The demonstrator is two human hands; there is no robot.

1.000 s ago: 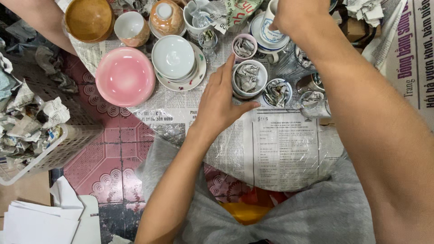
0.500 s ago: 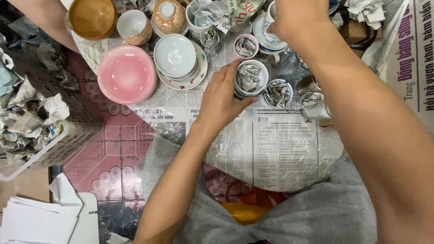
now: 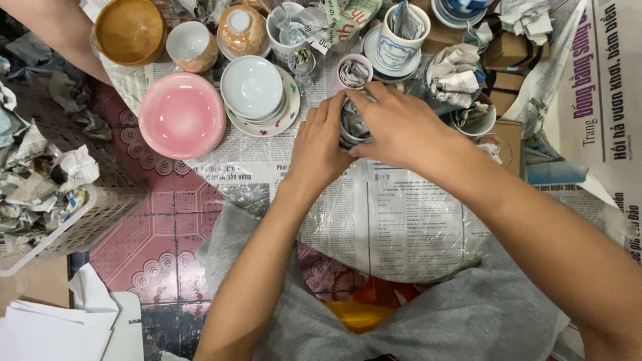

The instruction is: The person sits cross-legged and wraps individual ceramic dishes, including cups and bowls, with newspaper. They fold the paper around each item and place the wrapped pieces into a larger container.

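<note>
A small cup stuffed with crumpled newspaper stands on a plastic-covered newspaper sheet at the middle of the view. My left hand wraps its left side. My right hand covers its right side and top, fingers curled over the paper filling. Most of the cup is hidden between the two hands. Just behind them stands another small cup with paper inside.
A pink bowl, stacked white bowls on a saucer, a brown bowl, and a mug on a saucer crowd the back. A white basket of crumpled paper sits left. Another person's arm reaches in top left.
My right hand came down from the back row of dishes onto the paper-stuffed cup. My left hand stayed on the cup's side. The camera view shifted slightly.
</note>
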